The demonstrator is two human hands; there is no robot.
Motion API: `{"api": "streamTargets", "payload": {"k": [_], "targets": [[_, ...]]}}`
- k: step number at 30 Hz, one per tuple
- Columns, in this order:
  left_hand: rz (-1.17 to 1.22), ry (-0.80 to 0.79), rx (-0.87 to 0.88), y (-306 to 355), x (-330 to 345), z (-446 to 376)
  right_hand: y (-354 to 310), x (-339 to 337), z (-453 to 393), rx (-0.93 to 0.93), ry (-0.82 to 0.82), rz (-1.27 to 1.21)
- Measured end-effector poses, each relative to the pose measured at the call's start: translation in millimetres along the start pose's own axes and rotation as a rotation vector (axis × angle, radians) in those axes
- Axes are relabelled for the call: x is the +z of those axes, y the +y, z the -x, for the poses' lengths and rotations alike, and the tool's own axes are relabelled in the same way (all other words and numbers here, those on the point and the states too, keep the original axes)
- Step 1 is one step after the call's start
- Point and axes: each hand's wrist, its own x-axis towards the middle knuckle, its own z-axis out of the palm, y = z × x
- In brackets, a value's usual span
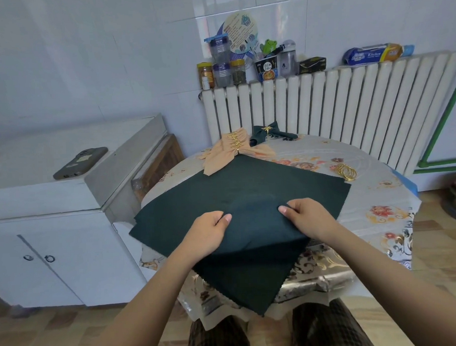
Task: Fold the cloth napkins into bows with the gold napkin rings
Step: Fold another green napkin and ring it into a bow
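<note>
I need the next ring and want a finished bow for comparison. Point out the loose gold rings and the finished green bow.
loose gold rings (pixel 346 171): head view, middle of the pile.
finished green bow (pixel 268 132): head view, cloth just under its ring.

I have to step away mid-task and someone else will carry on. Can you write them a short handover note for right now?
Left hand and right hand: each has a pinch grip on the top dark green napkin, spread flat as a diamond on the table, near corner hanging over the edge; more green napkins seem stacked beneath.
Done: peach bows and one green bow at the far side, already ringed.
Spare gold napkin rings lie far right.
Left: fold this napkin, ring it, then the rest.
</note>
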Motion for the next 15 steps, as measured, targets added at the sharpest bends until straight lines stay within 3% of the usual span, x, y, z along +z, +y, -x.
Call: {"api": "streamTargets", "payload": {"k": [8, 15], "targets": [[-0.01, -0.114, -0.023, 5.4, -7.9, -8.8, -4.1, -32.9, -12.4, 0.053, -0.178, -0.137], [-0.147, 0.083, -0.191, -24.2, -0.9, -63.9, 18.3, -29.4, -51.1, 0.136, -0.278, 0.016]]}}
